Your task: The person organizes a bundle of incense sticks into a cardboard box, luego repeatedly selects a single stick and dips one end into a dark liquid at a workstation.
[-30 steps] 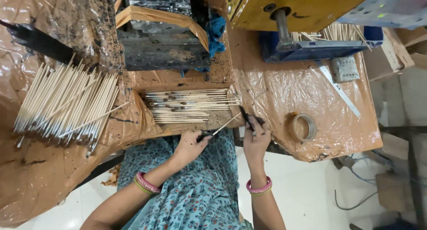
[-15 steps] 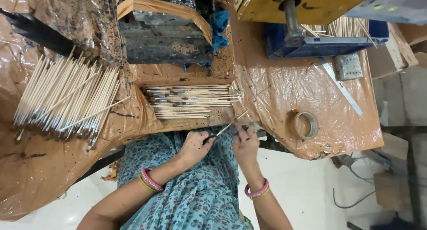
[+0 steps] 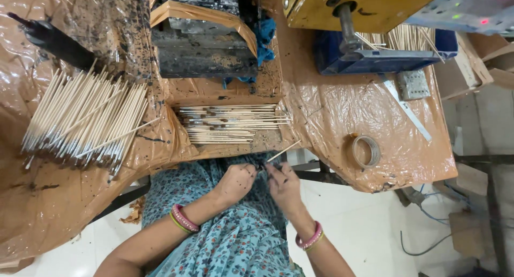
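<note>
My left hand [image 3: 235, 181] and my right hand [image 3: 284, 183] meet over my lap at the table's front edge. Both pinch the dark-coated end of one thin wooden stick [image 3: 284, 150], which slants up to the right toward the table. Just beyond it, a flat row of coated sticks [image 3: 230, 123] lies in a recess of the brown plastic-covered table [image 3: 342, 111]. A large fanned pile of pale sticks with dark tips [image 3: 85, 122] rests to the left.
A grimy dark metal machine block [image 3: 206, 47] stands behind the recess. A yellow machine housing [image 3: 358, 6] overhangs a blue tray of raw sticks [image 3: 385, 55] at the upper right. A roll of tape [image 3: 365, 150] lies near the right edge.
Both hands have drawn back from the table's edge toward my lap and come together, carrying the single stick with them. The view has shifted slightly.
</note>
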